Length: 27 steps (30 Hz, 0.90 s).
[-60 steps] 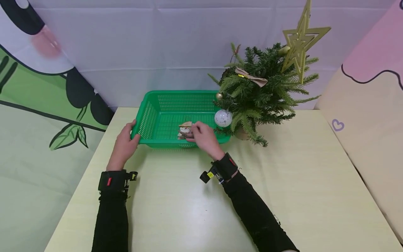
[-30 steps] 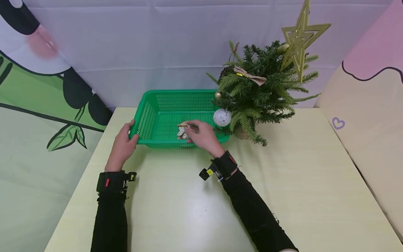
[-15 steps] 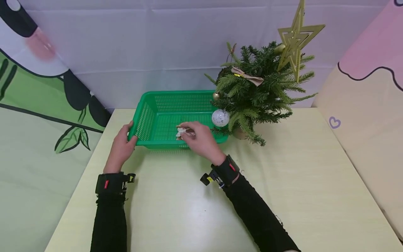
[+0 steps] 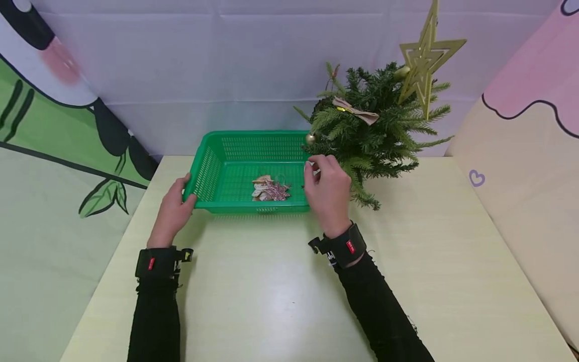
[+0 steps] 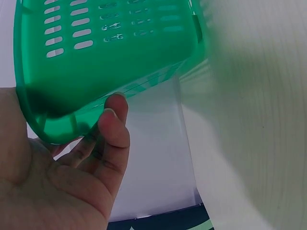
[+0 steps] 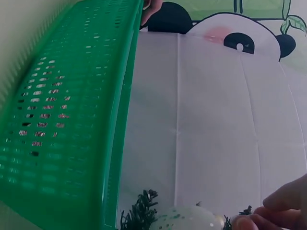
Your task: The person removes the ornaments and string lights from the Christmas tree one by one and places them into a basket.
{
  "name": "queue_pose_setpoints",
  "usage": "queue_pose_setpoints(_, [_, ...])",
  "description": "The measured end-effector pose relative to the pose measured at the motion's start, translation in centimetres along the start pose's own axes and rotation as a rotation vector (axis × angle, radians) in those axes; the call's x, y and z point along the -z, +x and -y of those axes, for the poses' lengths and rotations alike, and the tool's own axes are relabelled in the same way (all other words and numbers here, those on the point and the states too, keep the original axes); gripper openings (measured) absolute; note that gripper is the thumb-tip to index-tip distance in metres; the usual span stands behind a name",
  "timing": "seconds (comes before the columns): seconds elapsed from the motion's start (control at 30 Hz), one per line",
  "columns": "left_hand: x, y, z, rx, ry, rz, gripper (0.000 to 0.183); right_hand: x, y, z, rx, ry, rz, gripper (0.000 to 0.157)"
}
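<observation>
My left hand (image 4: 172, 211) grips the left rim of a green plastic basket (image 4: 253, 206), thumb on one side and fingers on the other. At the basket's right end, my right hand (image 4: 329, 193) is raised beside a small Christmas tree (image 4: 377, 136), thumb and fingertips brought together. The right wrist view shows those fingertips pinching close by the cap of a white speckled bauble (image 6: 184, 219), which the hand mostly hides in the head view. Inside the basket lie a pink glittery ornament (image 4: 277, 191) and several flat whitish ornaments (image 4: 260, 187).
A gold star (image 4: 427, 55) tops the tree, with a beige bow (image 4: 359, 113) and a small gold ball (image 4: 310, 139) on its branches. The basket and tree stand at the back of a pale table (image 4: 271, 281), before a cloth backdrop (image 4: 253, 60).
The right hand has left the ornaments in the basket and moved right and up to the white bauble by the tree. The pink glittery ornament now lies uncovered. The left hand keeps its grip.
</observation>
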State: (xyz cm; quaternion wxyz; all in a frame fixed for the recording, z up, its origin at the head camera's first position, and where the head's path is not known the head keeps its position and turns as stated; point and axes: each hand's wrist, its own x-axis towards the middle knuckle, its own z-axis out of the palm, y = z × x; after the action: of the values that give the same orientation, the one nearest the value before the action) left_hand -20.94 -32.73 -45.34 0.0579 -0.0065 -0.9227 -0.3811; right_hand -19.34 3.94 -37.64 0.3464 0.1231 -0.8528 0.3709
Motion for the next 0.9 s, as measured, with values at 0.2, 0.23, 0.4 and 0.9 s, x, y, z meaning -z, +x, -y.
queue_pose_setpoints(0.2, [0.1, 1.3, 0.4, -0.019, -0.004, 0.018, 0.061, -0.2, 0.6, -0.4, -0.101, -0.13, -0.063, 0.02])
queue_pose_setpoints(0.23, [0.2, 1.6, 0.5, -0.023, -0.006, 0.02, 0.062, -0.2, 0.7, -0.5, -0.121, -0.161, -0.068, 0.021])
queue_pose_setpoints(0.4, [0.3, 2.7, 0.8, -0.04, -0.009, 0.038, 0.062, -0.3, 1.2, -1.1, -0.215, -0.333, -0.063, 0.029])
queue_pose_setpoints(0.9, [0.5, 6.0, 1.9, -0.098, -0.017, 0.074, 0.061, -0.8, 1.4, -1.0, -0.258, -0.383, -0.108, 0.035])
